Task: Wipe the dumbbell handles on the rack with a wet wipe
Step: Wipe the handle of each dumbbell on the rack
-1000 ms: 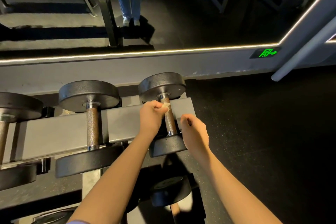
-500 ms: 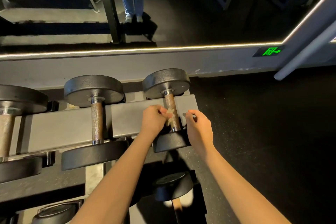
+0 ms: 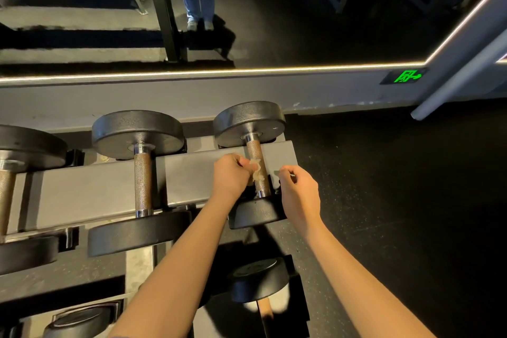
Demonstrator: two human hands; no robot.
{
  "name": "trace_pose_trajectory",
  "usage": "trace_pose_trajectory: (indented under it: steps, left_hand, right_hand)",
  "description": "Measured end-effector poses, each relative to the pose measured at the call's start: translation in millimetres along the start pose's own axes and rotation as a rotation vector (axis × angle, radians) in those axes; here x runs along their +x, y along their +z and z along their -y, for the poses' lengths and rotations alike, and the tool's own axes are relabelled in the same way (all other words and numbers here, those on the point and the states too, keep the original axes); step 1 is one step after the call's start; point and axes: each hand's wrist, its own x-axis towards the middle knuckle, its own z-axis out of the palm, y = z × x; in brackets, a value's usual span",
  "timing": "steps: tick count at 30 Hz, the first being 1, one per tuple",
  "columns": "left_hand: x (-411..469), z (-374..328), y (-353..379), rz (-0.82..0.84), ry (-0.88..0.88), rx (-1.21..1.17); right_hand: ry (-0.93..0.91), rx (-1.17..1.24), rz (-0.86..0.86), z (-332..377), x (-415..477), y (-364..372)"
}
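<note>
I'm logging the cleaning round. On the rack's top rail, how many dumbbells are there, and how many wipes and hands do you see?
Dumbbells on the top rail: 3 (left dumbbell, middle dumbbell, right dumbbell)
Wet wipe: 1
Hands: 2 (left hand, right hand)
Total: 6

A grey metal rack (image 3: 104, 189) stands on the dark rubber floor (image 3: 397, 200). Its flat upper rail runs away to the left of the fingers. Three dumbbells lie across that rail, heads overhanging front and back. The end dumbbell (image 3: 249, 123) sits between the left fingers (image 3: 241, 162), which pinch a wet wipe (image 3: 255, 173) against its handle, and the right fingers (image 3: 290, 173). The middle dumbbell (image 3: 142, 181) rests well left of the left fingers. A third dumbbell (image 3: 27, 151) lies further left, cut by the frame edge. On a lower tier, a lower dumbbell (image 3: 258, 280) sits beneath the fingers, and another dumbbell head (image 3: 79, 320) far down-left.
</note>
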Motion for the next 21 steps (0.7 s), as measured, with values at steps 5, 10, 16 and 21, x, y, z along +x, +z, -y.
trace_pose_trajectory:
  steps: [5,10,16,21]
  left_hand:
    - [4.8,2.0,2.3,-0.008,0.010,-0.023]
    - [-10.9,17.0,-1.1,0.108,0.029,0.091]
    - [12.4,-9.1,2.1,-0.111,0.114,-0.113]
    - [16.5,-12.3,4.9,-0.136,0.134,-0.066]
  right_hand:
    - [0.016,-0.030,0.018,-1.5,2.7,-0.4]
    - [-0.019,-0.049,-0.018,-4.4,0.1,-1.2]
    - [0.027,-0.045,0.000,-2.7,4.0,1.6]
    - [0.101,-0.029,0.022,-1.7,6.1,0.8]
